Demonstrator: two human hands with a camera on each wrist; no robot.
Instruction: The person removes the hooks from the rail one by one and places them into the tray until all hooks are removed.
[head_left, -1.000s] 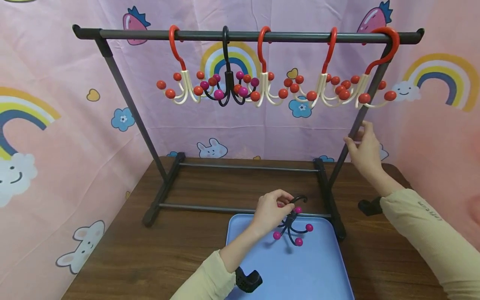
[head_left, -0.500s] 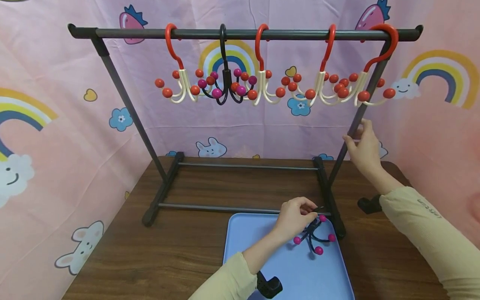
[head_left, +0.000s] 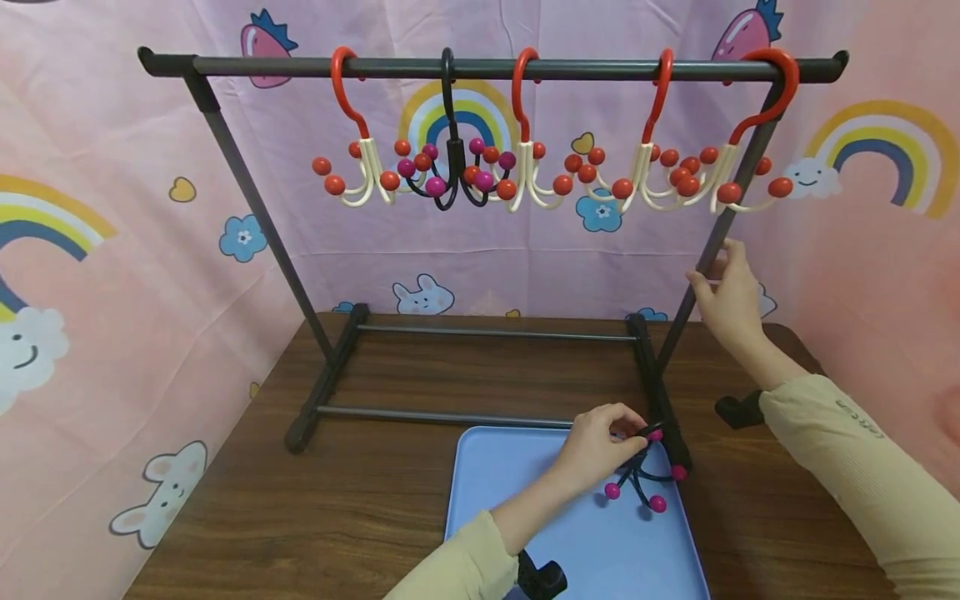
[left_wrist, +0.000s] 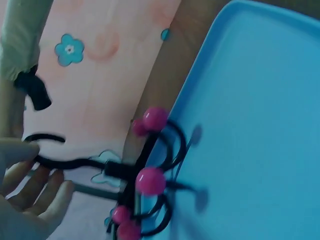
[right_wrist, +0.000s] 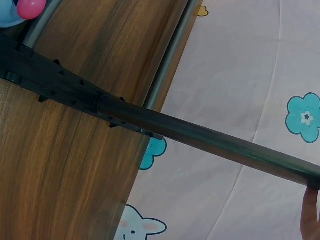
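Note:
My left hand (head_left: 600, 446) pinches the hook of a black claw-shaped hanger (head_left: 636, 471) tipped with pink balls. In the left wrist view the hanger's hook (left_wrist: 75, 163) lies between thumb and fingers, and its curved prongs overlap the edge of the blue tray (left_wrist: 260, 100). The hanger is tilted over the tray's far right corner, beside the rack's right foot. My right hand (head_left: 727, 300) grips the right post (head_left: 677, 325) of a dark clothes rack, thumb in front. Only a fingertip (right_wrist: 310, 210) of it, against the post, shows in the right wrist view.
From the rack's top bar (head_left: 600, 70) hang several red-hooked cream hangers (head_left: 367, 171) with orange balls and one black hanger (head_left: 456, 162) with pink balls. The rack's base (head_left: 450, 417) stands on a brown wooden table (head_left: 375, 500), just beyond the tray. A patterned cloth backs the scene.
My left hand has carried the black hanger rightward and slightly nearer across the tray, toward the rack's right foot. My right hand keeps its place on the post.

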